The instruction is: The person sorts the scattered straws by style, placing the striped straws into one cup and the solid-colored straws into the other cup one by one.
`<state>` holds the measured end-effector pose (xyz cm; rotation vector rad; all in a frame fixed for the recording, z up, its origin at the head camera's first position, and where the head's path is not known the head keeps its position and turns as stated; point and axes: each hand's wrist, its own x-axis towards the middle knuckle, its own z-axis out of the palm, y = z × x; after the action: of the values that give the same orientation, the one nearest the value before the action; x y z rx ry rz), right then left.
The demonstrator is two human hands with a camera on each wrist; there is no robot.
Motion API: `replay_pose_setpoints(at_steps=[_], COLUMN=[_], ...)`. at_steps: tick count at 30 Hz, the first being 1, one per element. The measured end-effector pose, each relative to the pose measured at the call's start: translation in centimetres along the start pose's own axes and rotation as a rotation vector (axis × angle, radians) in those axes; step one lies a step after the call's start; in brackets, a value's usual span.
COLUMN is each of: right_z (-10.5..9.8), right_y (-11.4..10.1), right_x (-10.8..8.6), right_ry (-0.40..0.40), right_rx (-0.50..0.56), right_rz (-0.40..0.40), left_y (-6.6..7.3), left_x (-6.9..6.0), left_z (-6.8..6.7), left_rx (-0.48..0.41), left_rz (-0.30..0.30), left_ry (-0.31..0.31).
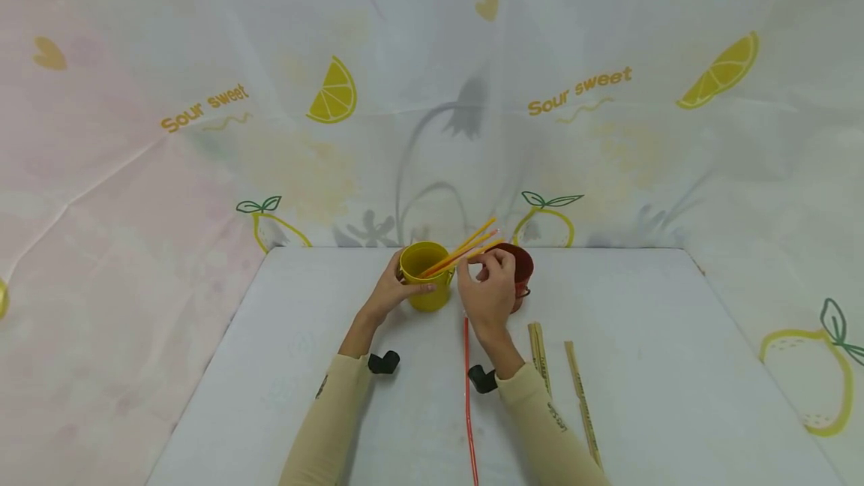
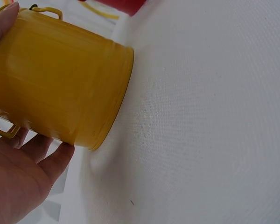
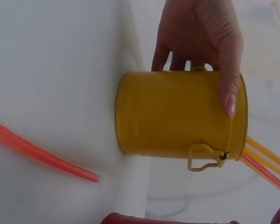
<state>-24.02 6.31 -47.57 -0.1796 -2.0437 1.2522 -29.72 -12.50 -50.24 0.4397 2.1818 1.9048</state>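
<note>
Head view: the left hand [image 1: 397, 292] grips a yellow bucket [image 1: 430, 300] near the middle of the desk's [image 1: 641, 366] far edge, straws [image 1: 466, 247] leaning from it; the right hand [image 1: 490, 297] bends thumb and forefinger beside these, pinching or not I cannot tell. Left wrist view: fingers curve round the bucket's side. Right wrist view: a red straw [image 3: 44, 156] lies apart from the bucket.

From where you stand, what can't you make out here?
- Loose red straw: near end cut off by the head view's bottom edge.
- Tan sticks: markings too small to read, head view.
- Yellow bucket: floor hidden by its near wall, head view.
- Red bucket: partly behind the right hand, head view; mostly cut off by the right wrist view's bottom edge.
</note>
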Motion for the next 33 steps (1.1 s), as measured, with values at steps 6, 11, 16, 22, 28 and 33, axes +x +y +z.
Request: replay_pose_setpoints(at_steps=[6,11,16,22,28,33], right_z=[0.3,0.5,0.6,0.4,0.0,-0.5], right_y=[0.1,0.2,0.3,0.4,0.4,0.3], right_x=[0.0,-0.1,0.0,0.2,0.1,-0.2], right_ry=[-0.050,-0.100,-0.108,-0.107,-0.142,-0.169], right_rx=[-0.036,-0.047,-0.060,-0.090,-0.112,-0.104], right_rz=[0.031,0.072,0.071,0.055,0.079,0.071], left_y=[0.1,0.1,0.1,-0.1,-0.1,0.0], left_x=[0.1,0.0,0.1,0.1,0.0,0.0], left_z=[0.1,0.1,0.1,0.1,0.0,0.0], left_rx=[0.004,-0.007,-0.012,-0.009,-0.001,-0.001], left_rz=[-0.003,-0.008,-0.007,-0.007,-0.010,-0.006], left_ry=[0.001,-0.002,-0.004,-0.004,0.002,-0.003])
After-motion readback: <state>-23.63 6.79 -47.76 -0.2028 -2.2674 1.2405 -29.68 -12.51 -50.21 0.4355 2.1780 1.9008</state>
